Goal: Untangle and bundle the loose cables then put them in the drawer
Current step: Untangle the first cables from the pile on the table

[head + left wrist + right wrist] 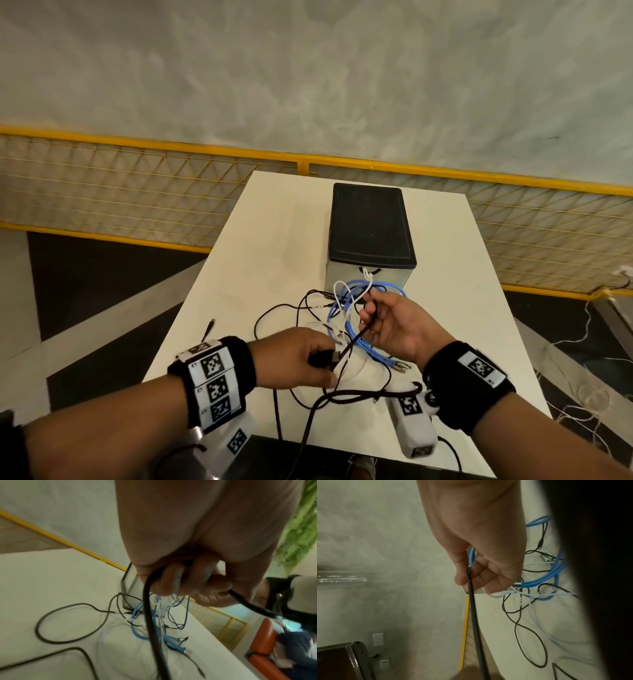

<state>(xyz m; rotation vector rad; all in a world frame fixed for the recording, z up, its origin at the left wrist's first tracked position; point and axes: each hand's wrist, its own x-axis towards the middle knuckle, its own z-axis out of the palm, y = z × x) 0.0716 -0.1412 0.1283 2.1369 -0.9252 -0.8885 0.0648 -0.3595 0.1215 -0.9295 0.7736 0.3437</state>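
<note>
A thick black cable (359, 337) runs taut between my two hands above the white table (260, 246). My left hand (325, 359) grips its plug end; in the left wrist view its fingers (180, 580) curl round the black cable (149, 615). My right hand (371, 308) pinches the same cable higher up, seen up close with the hand (467, 577) on the black cable (476, 622). Below lies a tangle of blue cable (352, 329), white cable (339, 291) and thin black leads (274, 308). The drawer unit (371, 226) with a black top stands behind, its front shut.
A yellow mesh fence (171, 192) runs behind the table. More black cable (342, 397) loops near the front edge and hangs off it. An orange seat (262, 642) with a person stands beyond the table's right side. Wall sockets (377, 639) show low on the wall.
</note>
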